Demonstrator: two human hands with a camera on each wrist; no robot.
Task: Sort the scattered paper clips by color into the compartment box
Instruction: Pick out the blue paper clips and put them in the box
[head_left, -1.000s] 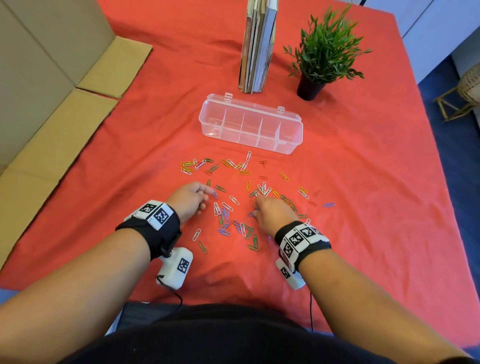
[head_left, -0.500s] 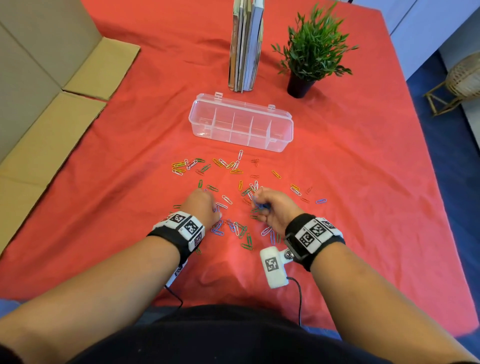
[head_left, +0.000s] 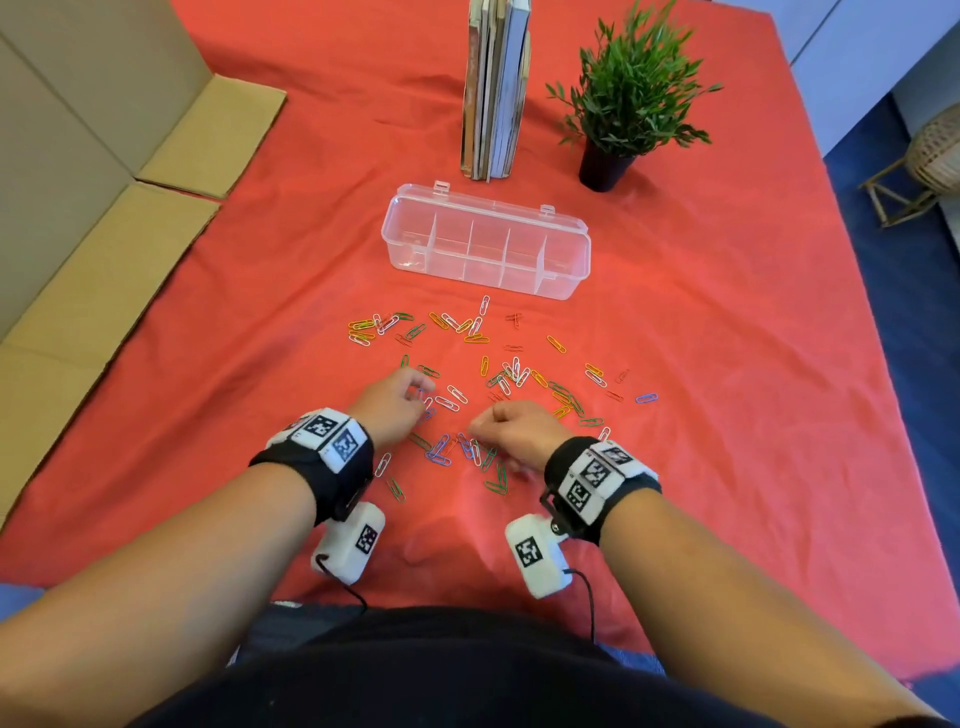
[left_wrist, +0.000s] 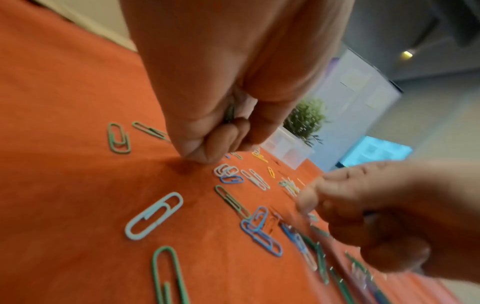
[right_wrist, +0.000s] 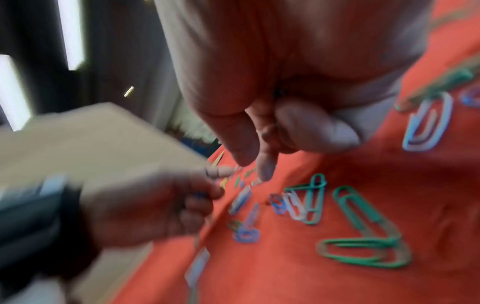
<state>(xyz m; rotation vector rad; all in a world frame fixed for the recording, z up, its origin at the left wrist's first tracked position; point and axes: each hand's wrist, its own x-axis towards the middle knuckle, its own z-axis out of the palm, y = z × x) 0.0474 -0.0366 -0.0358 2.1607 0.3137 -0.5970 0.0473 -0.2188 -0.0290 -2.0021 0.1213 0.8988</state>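
Note:
Coloured paper clips (head_left: 511, 371) lie scattered on the red cloth in front of a clear compartment box (head_left: 488, 280), which stands open with nothing in it. My left hand (head_left: 423, 392) is at the left of the pile with its fingers curled. Its tips press the cloth (left_wrist: 205, 156), and a blue clip shows in its pinch (right_wrist: 201, 194). My right hand (head_left: 475, 428) is curled into a loose fist just to the right. Its thumb and forefinger (right_wrist: 255, 168) point down over a cluster of blue clips (head_left: 439, 452). What its curled fingers hold is hidden.
Upright books (head_left: 496, 88) and a potted plant (head_left: 623, 98) stand behind the box. An open cardboard carton (head_left: 104, 182) lies along the left side. The table's right edge (head_left: 883, 322) drops to a blue floor.
My right hand went from flat fingers on the clips to a curled fist holding something blue and drew slightly toward me. My left hand stayed at the left of the pile.

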